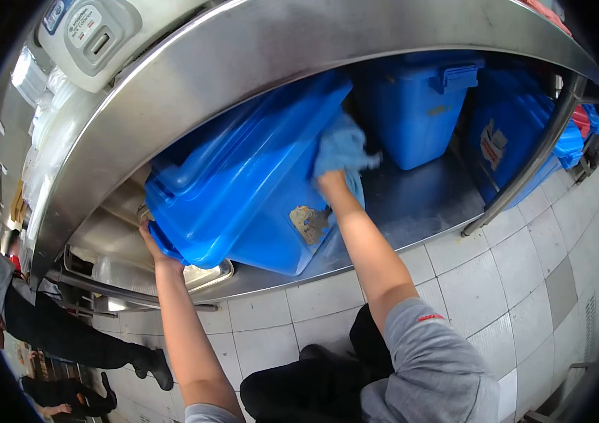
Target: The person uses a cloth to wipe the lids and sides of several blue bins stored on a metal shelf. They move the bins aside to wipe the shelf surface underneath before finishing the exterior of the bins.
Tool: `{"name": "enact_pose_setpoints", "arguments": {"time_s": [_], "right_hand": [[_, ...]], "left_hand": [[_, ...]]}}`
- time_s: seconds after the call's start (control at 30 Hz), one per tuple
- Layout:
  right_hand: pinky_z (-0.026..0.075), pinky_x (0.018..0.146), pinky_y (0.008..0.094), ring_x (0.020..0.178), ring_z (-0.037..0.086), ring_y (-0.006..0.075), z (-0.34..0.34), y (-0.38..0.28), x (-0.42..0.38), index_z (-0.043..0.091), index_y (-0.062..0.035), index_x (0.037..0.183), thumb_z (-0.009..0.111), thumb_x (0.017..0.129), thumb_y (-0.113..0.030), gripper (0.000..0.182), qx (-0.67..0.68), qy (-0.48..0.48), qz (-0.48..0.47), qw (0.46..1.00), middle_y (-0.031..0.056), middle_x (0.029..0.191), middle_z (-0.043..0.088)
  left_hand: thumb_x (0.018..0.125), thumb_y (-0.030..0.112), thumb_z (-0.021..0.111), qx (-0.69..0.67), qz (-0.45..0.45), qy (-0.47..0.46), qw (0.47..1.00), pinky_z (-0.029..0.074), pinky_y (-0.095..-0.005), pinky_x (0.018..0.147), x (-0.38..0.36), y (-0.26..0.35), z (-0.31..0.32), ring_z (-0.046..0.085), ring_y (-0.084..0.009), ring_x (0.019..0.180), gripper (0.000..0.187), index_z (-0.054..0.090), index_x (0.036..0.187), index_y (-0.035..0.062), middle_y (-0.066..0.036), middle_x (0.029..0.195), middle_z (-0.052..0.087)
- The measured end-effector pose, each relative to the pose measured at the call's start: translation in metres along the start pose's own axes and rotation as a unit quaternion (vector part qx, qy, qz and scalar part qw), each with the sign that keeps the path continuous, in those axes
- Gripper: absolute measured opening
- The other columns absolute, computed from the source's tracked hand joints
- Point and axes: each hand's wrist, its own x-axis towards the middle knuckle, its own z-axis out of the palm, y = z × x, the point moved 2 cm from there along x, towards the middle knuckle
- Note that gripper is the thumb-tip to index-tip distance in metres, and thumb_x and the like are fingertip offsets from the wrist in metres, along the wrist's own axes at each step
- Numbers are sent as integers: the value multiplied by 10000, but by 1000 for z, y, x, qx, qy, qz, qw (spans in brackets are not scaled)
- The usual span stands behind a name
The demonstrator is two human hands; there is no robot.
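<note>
Using as landmark the lidded blue bin, tipped over on the steel shelf, with a worn label patch on the side facing the wearer. At its left end, gripping near the handle with the left hand: fingers curled in, partly hidden behind the rim. At its right, pressing a bunched blue cloth with the right hand: closed on the fabric, fingertips buried, exact curl impossible to tell. Blurred at the cloth; contact with the wall not certain. To its right, noting an upright second blue bin, apart from it.

Judged as wiping. Best to hold the tilt steady from the left, press the cloth flat, stroke along the wall, refold to a clean face, and avoid knocking the second blue bin.
</note>
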Motion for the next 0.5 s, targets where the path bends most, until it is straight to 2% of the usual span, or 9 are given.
{"name": "enact_pose_setpoints", "arguments": {"time_s": [0.07,0.13,0.23,0.3,0.37,0.43,0.47,0.5], "right_hand": [[317,993,375,1190,395,348,-74,-28,23,479,-10,1206,364,899,-193,376,130,125,48,982,213,1291,428],[319,990,372,1190,400,338,-105,-37,20,478,-1,1204,374,896,-206,384,214,170,101,956,217,1286,434],[305,998,380,1192,405,323,-105,-5,-44,471,11,1207,379,895,-215,396,269,113,193,937,216,1278,446],[289,1007,387,1190,410,314,-94,11,-51,466,17,1209,380,896,-222,403,380,59,311,869,215,1265,459],[266,1018,395,1184,416,307,-85,21,-52,461,22,1212,378,898,-230,411,534,-18,472,701,212,1244,477],[277,1013,372,1171,423,273,-82,26,-38,423,1,1249,375,911,-249,423,478,-83,466,740,173,1252,471],[279,1012,371,1169,425,272,-87,19,-20,420,-3,1252,372,913,-249,422,443,-75,417,790,170,1254,469],[281,1012,370,1168,426,272,-93,8,1,418,-6,1255,368,915,-249,421,390,-17,299,871,167,1256,468]], "left_hand": [[842,582,301,-3,-3,-6,1000,441,-466,893,-6,1,7,502,-321,1091,664,426,1256,79,-150,1229,501],[843,580,304,-6,2,-8,1000,441,-463,892,-4,3,8,506,-320,1084,659,430,1253,79,-150,1226,503],[842,576,311,-16,7,-7,1000,444,-462,884,6,-3,-5,515,-323,1072,645,443,1243,88,-148,1218,511],[842,572,307,-27,8,-15,999,449,-471,873,21,-4,-18,523,-329,1063,628,459,1233,105,-146,1205,523],[842,576,310,-22,17,-4,1000,447,-469,877,20,-2,-19,522,-328,1063,633,463,1230,100,-147,1204,524],[836,584,323,-19,12,-1,1000,441,-459,884,17,-5,-16,519,-324,1064,646,456,1234,92,-147,1212,517],[832,589,335,-21,6,-3,1000,437,-450,889,13,-4,-13,518,-320,1065,658,447,1239,85,-148,1221,510],[827,595,347,-21,2,-5,1000,433,-442,894,10,-3,-10,516,-316,1065,670,438,1244,78,-148,1230,503]]}}
